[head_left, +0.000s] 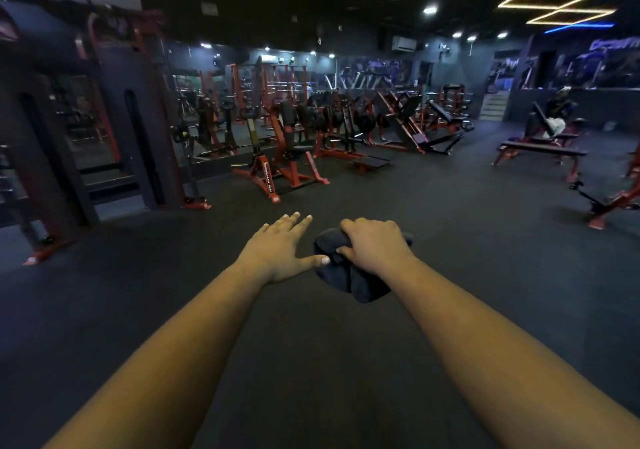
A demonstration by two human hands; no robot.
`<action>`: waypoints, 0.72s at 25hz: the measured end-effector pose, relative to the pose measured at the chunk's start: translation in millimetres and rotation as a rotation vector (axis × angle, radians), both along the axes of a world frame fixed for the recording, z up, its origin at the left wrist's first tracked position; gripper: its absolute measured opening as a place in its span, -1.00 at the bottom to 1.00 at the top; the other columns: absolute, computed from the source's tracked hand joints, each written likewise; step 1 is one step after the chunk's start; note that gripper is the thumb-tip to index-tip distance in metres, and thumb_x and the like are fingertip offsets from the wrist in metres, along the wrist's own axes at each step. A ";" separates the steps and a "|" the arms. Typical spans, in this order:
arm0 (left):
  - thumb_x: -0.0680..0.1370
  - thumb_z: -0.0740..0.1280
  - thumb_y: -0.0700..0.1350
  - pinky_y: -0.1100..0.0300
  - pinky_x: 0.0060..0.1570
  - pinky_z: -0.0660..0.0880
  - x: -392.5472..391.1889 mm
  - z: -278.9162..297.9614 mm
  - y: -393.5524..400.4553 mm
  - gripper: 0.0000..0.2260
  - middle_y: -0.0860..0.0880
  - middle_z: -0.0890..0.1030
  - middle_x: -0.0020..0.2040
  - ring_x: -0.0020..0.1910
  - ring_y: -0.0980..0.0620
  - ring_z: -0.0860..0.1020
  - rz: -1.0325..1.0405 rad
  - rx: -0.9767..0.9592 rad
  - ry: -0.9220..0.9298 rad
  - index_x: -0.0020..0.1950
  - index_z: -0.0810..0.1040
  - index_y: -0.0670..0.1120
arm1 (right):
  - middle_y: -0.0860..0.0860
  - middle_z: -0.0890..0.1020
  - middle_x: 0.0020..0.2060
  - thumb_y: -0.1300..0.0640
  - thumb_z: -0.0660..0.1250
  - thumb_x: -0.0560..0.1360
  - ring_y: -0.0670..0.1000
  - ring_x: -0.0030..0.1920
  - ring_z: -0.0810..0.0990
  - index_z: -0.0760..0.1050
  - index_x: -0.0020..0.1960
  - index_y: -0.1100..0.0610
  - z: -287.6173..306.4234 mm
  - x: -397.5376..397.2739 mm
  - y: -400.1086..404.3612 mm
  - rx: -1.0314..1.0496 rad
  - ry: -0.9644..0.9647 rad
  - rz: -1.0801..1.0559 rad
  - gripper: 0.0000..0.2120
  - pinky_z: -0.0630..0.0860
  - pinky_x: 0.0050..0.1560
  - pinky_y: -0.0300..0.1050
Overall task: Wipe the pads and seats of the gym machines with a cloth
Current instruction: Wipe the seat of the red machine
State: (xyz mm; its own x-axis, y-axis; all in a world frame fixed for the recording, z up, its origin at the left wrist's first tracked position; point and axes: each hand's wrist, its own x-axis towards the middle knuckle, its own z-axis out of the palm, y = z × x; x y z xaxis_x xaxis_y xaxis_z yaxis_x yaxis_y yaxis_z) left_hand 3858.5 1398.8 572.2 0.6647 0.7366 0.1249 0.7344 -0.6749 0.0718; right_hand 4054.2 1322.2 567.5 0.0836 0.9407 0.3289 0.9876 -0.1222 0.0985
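Now right hand (375, 246) grips bunched (dark, soft) cloth (349, 275).

Dark rubber-like floor (415, 206) spanning the whole gym. Standing on it: red-framed seated machine (277, 158), centre far; cable station (104, 130), left; flat bench (543, 152), right; a further red frame (613, 203) at the right edge. Rows of what appear to be plate-loaded machines (363, 119) stand on the far floor, blurred.
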 end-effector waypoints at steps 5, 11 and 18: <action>0.45 0.13 0.55 -0.09 0.59 -0.05 87.6 -9.7 97.7 -0.07 0.03 -0.07 0.68 0.65 0.00 -0.07 -0.001 -0.031 -0.028 0.66 -0.12 0.13 | -0.03 0.59 0.02 -0.19 0.26 0.57 0.14 0.02 0.61 0.38 0.12 -0.08 -0.2 90.8 104.4 -0.002 0.088 -0.008 -0.76 0.40 -0.10 0.04; 0.43 0.10 0.57 -0.08 0.59 -0.08 166.6 -3.1 214.2 -0.05 0.04 -0.09 0.68 0.65 0.01 -0.08 -0.005 -0.026 -0.043 0.66 -0.16 0.14 | -0.07 0.58 -0.02 -0.18 0.30 0.55 0.09 -0.03 0.60 0.38 0.14 -0.11 6.2 182.6 215.5 -0.023 0.102 -0.010 -0.76 0.41 -0.09 0.02; 0.43 0.06 0.56 -0.08 0.60 -0.10 237.9 -26.1 389.4 -0.05 0.04 -0.14 0.67 0.64 0.03 -0.13 -0.017 -0.025 -0.006 0.65 -0.21 0.14 | -0.05 0.60 0.01 -0.23 0.31 0.54 0.10 -0.01 0.62 0.39 0.16 -0.10 -15.9 251.1 385.2 -0.017 0.103 -0.043 -0.70 0.46 -0.10 0.04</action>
